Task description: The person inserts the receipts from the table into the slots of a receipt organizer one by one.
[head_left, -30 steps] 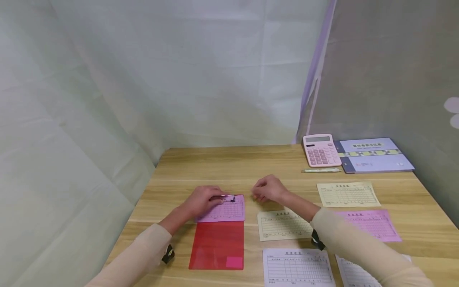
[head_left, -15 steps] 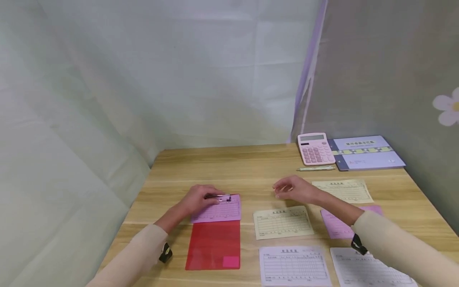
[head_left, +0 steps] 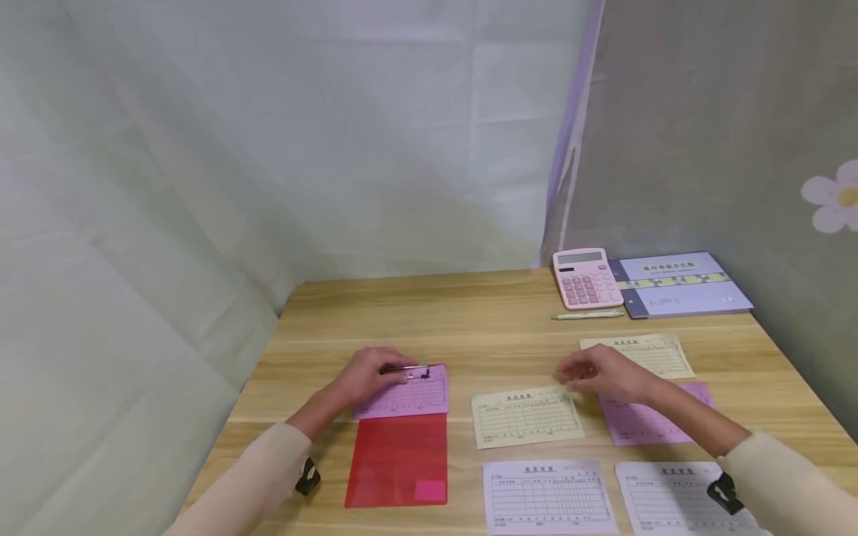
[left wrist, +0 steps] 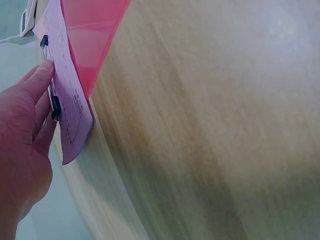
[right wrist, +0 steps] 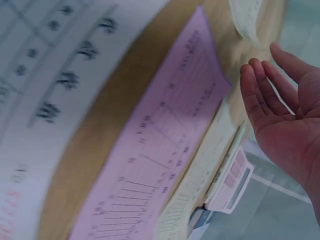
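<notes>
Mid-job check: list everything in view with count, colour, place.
Board: 1, red, table's left
Clip: 1, silver-black, board's far end
Label: 1, bright pink, board's near corner
Pink slips: 2, pink, one on board, one right
Yellow slips: 2, pale yellow, right of board
White slips: 2, white, near right
Calculator: 1, pink, far right
Pen: 1, pale, before calculator
Booklet: 1, lavender, beside calculator
Table: 1, wood-brown, underneath
Cloth: count unclear, pale and grey, behind
Wrist fittings: 2, black, at cuffs
Sleeves: 2, cream, forearms
Left hand: 1, gripping clip
Right hand: 1, over table
</notes>
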Demonstrator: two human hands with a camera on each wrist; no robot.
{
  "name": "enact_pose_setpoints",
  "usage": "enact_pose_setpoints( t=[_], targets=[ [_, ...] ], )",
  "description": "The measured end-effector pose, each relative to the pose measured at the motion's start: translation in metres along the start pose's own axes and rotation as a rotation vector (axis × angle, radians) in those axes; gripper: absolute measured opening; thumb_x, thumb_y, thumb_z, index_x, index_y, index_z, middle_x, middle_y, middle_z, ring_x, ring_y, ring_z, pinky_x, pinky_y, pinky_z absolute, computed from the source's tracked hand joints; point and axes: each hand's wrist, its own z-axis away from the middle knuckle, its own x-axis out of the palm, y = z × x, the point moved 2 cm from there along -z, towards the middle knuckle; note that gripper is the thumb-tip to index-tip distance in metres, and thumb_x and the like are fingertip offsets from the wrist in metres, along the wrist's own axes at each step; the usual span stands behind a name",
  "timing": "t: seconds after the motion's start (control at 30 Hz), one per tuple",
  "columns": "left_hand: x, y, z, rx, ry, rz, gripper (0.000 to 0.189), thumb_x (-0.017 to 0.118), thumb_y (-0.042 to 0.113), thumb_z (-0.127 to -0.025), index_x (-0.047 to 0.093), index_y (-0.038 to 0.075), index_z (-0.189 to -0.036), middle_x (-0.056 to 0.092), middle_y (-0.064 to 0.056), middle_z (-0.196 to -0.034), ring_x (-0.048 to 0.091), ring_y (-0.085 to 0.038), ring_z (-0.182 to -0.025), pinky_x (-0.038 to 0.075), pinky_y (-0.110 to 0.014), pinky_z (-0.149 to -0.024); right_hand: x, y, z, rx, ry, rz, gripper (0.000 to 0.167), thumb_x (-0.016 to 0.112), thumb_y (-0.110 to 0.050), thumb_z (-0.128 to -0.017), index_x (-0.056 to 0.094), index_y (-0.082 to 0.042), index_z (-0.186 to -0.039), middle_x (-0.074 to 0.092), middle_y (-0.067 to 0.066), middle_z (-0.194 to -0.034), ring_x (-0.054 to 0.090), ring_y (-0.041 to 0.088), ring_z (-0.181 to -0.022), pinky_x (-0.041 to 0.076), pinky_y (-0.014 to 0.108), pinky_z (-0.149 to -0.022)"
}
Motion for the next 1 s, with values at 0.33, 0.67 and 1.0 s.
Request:
enact_pose_setpoints(
  t=[0.33,0.67,1.0],
  targets=[
    [-0.001,0.0,0.001,-0.022,0.002,0.01,0.03,0.083,0.02,-0.095,0.081,0.025,-0.125,0.077,0.009,-0.119,0.07,-0.011,-0.11,0.057,-0.039,-0.095,0.015,0.007,0.006,0.016,0.057,-0.007,0.024,0.083,-0.006,-0.09,0.079,0.001,-0.112,0.077,0.002,-0.1,0.065,0.008,-0.085,0.057,0.026,-0.075],
    [0.0,0.0,0.001,-0.028,-0.001,0.017,0.03,0.083,0.023,-0.094,0.081,0.024,-0.124,0.077,0.009,-0.117,0.072,-0.012,-0.109,0.058,-0.039,-0.094,0.025,0.007,0.007,0.08,0.123,0.015,0.017,0.087,-0.01,-0.087,0.081,-0.003,-0.102,0.077,0.003,-0.098,0.061,0.009,-0.079,0.052,0.025,-0.069],
    [0.0,0.0,0.001,-0.035,0.006,0.021,0.03,0.083,0.023,-0.094,0.081,0.026,-0.124,0.077,0.009,-0.116,0.071,-0.01,-0.107,0.058,-0.039,-0.092,0.027,0.008,0.006,0.124,0.167,0.057,0.008,0.085,-0.01,-0.089,0.083,-0.008,-0.096,0.079,0.004,-0.098,0.067,0.014,-0.085,0.055,0.026,-0.075]
  ],
)
